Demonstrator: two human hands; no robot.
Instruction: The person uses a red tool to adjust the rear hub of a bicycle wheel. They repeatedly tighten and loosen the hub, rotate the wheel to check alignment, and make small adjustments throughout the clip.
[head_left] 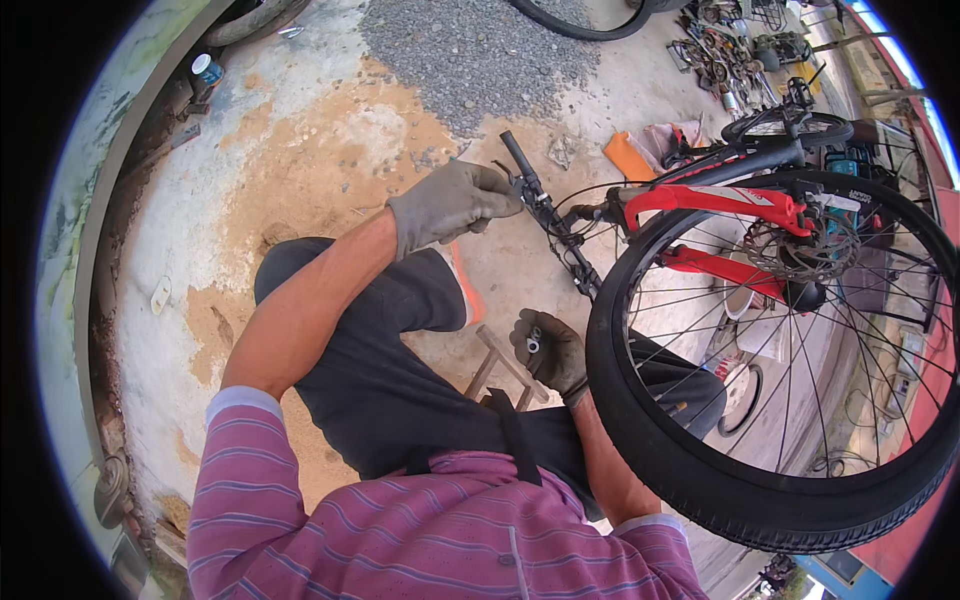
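Observation:
A bicycle with a red fork (pixel 720 202) is turned with its front wheel (pixel 603 370) towards me at the right. Its black handlebar (pixel 548 215) lies across the middle. My left hand (pixel 455 205), in a grey glove, has its fingers pinched together right beside the brake lever end of the bar; what lies between the fingertips is hidden. Lower down, my gloved right hand (pixel 553 355) is closed around a small silver metal piece with a round hollow end (pixel 534 341), next to the tyre. A disc brake rotor (pixel 800 250) shows at the wheel hub.
Grey gravel (pixel 470 60) is heaped at the far side, with another tyre (pixel 580 30) beyond it. Loose parts (pixel 725 60) lie at the far right. A wooden stool (pixel 505 365) stands between my legs. An orange cloth (pixel 628 158) lies behind the handlebar.

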